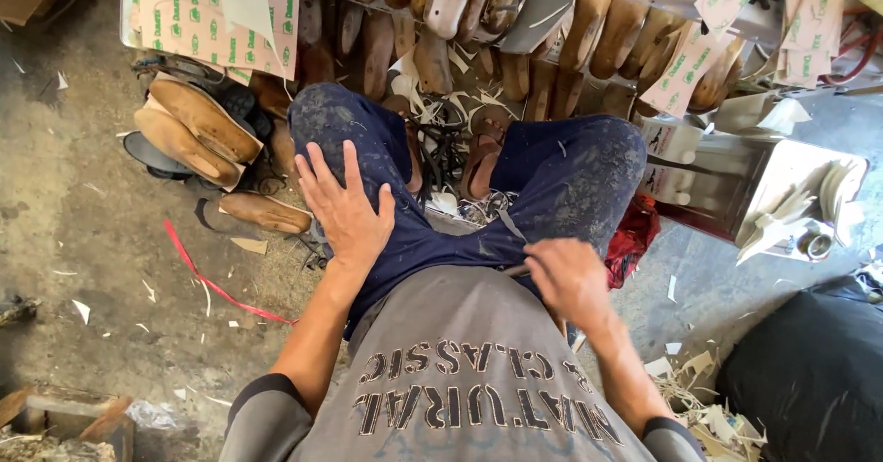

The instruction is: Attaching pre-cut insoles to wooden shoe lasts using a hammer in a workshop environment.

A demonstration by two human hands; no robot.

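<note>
The left hand (pixel 342 206) is lying flat and open on the trousers (pixel 552 172) (gripping nothing); the right hand (pixel 568 278) is pinching the grey shirt's (pixel 460 352) hem.

Open bare concrete floor (pixel 83 195) to the left, only scraps and a red strap (pixel 207 278) lying on it. Ahead, blocked: stacked tan shoe soles (pixel 198 131) by the left knee, a rack of wooden shoe lasts (pixel 515 30) across the top. Between the 2 knees, a narrow gap filled with pale trimmings (pixel 451 113). Right: metal machine (pixel 754 186) and black bag (pixel 809 370) close in.
</note>
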